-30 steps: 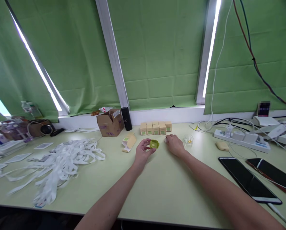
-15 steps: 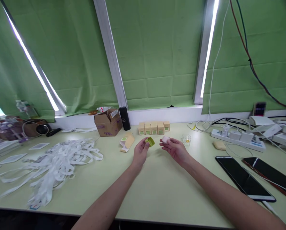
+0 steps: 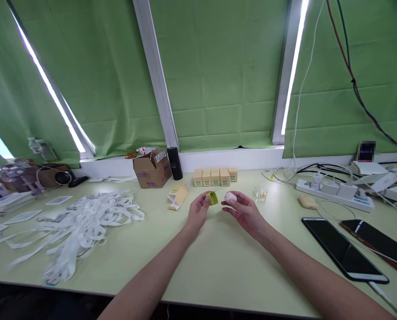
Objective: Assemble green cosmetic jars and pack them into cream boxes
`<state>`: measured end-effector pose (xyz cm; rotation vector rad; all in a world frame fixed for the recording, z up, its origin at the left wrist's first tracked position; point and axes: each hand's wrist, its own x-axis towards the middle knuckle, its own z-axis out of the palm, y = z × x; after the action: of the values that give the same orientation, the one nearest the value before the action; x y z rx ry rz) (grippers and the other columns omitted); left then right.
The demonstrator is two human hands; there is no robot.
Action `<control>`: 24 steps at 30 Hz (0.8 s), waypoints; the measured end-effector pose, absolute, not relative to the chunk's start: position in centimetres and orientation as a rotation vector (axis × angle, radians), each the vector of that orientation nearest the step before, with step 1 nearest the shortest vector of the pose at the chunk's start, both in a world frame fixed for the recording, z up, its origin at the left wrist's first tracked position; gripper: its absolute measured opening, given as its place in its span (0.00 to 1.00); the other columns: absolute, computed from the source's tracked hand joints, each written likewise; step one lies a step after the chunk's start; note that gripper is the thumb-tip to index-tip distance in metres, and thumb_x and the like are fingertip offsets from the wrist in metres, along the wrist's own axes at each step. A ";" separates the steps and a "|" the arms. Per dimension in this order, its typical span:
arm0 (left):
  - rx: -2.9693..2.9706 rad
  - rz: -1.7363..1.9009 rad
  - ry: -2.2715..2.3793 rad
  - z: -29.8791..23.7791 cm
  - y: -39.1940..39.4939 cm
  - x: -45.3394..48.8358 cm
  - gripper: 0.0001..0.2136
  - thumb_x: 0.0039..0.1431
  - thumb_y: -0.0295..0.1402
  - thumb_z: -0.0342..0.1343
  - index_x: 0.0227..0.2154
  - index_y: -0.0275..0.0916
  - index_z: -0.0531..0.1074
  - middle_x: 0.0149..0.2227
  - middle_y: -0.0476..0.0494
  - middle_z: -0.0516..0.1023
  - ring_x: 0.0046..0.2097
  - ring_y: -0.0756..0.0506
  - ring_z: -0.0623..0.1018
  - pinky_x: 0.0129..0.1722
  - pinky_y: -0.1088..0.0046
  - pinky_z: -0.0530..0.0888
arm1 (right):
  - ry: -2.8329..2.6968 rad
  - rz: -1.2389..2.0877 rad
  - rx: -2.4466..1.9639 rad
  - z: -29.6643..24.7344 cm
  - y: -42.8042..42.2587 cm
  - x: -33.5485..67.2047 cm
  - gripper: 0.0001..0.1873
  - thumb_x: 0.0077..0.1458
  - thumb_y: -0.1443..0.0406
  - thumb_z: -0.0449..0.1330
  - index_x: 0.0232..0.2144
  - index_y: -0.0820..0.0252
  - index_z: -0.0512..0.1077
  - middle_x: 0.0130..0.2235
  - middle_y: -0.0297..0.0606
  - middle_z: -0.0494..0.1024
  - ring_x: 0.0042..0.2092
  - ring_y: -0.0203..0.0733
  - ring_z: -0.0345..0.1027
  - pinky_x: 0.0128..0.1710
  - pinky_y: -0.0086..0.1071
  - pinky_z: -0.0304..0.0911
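Observation:
My left hand (image 3: 198, 210) pinches a small green open-ended box (image 3: 212, 198), whose hollow side faces right. Just across from it, my right hand (image 3: 245, 209) grips a small whitish rounded piece (image 3: 230, 197) between thumb and fingers; its exact kind is too small to make out. A short gap separates the two things above the table. Behind them stands a group of small kraft cardboard boxes (image 3: 215, 177) with green labels. Left of my left hand lies an opened flat kraft carton (image 3: 177, 197). To the right of my right hand sits a small clear cup (image 3: 260, 194) with something yellow in it.
A brown cardboard box (image 3: 152, 170) and a black cylinder (image 3: 174, 163) stand at the back. White straps (image 3: 85, 226) are heaped on the left. On the right are a phone (image 3: 343, 249), a second dark device (image 3: 378, 240), a power strip (image 3: 335, 194) and loose cables.
The green box has turned so its opening faces more to the right. The whitish piece has tilted in my right hand and shows more of itself. The view has shifted slightly.

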<state>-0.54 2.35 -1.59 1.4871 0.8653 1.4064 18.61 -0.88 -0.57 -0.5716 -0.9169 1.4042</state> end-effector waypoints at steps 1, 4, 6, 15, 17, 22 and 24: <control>1.504 1.405 0.869 -1.6 2.4 -0.5 0.28 0.59 0.57 0.61 0.52 0.39 0.77 0.54 0.36 0.81 0.56 0.38 0.78 0.60 0.60 0.71 | -0.921 1.396 -0.569 -0.5 -1.0 18.5 0.24 0.39 0.56 0.80 0.39 0.54 0.79 0.41 0.37 0.81 0.44 0.49 0.78 0.51 0.48 0.73; 1.557 1.398 0.882 -1.7 2.4 -0.5 0.29 0.60 0.58 0.60 0.52 0.39 0.78 0.53 0.36 0.82 0.53 0.38 0.79 0.58 0.61 0.73 | -0.944 1.360 -0.576 -0.5 -1.1 18.3 0.23 0.39 0.57 0.80 0.38 0.55 0.79 0.41 0.38 0.81 0.46 0.49 0.78 0.54 0.49 0.72; 1.586 1.398 0.894 -1.8 2.4 -0.6 0.28 0.60 0.58 0.59 0.51 0.39 0.78 0.52 0.36 0.82 0.52 0.38 0.79 0.57 0.61 0.73 | -0.970 1.330 -0.599 -0.7 -1.0 18.3 0.24 0.39 0.57 0.79 0.39 0.55 0.79 0.41 0.39 0.81 0.46 0.48 0.76 0.51 0.46 0.72; 1.665 1.413 0.999 -2.0 2.4 -0.6 0.26 0.59 0.58 0.60 0.48 0.42 0.81 0.52 0.37 0.82 0.55 0.36 0.76 0.56 0.59 0.72 | -1.058 1.132 -0.742 -1.7 -0.4 18.0 0.29 0.41 0.55 0.77 0.46 0.55 0.77 0.41 0.40 0.81 0.38 0.42 0.73 0.37 0.36 0.69; 1.710 1.412 1.038 -1.9 2.3 -0.6 0.26 0.60 0.58 0.59 0.48 0.43 0.81 0.51 0.37 0.82 0.56 0.35 0.75 0.56 0.58 0.71 | -1.066 1.108 -0.772 -1.6 -0.4 17.9 0.28 0.41 0.53 0.77 0.42 0.57 0.77 0.39 0.40 0.82 0.36 0.42 0.73 0.35 0.37 0.69; 1.766 1.418 1.097 -1.6 2.1 -0.6 0.25 0.60 0.57 0.59 0.48 0.42 0.82 0.49 0.36 0.81 0.55 0.36 0.74 0.54 0.59 0.72 | -1.132 1.072 -0.834 -1.3 -0.6 17.8 0.26 0.43 0.49 0.76 0.39 0.58 0.79 0.35 0.40 0.82 0.32 0.41 0.71 0.33 0.37 0.69; 1.775 1.419 1.107 -1.6 2.0 -0.6 0.25 0.59 0.57 0.60 0.47 0.42 0.82 0.48 0.36 0.81 0.53 0.37 0.75 0.53 0.60 0.72 | -1.164 1.058 -0.840 -1.3 -0.7 17.9 0.25 0.44 0.48 0.75 0.39 0.58 0.80 0.35 0.40 0.82 0.32 0.41 0.72 0.33 0.37 0.69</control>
<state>-0.60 2.04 -1.57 1.7748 1.1071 1.4194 17.86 -0.74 -1.27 -0.8402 -1.1640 1.0584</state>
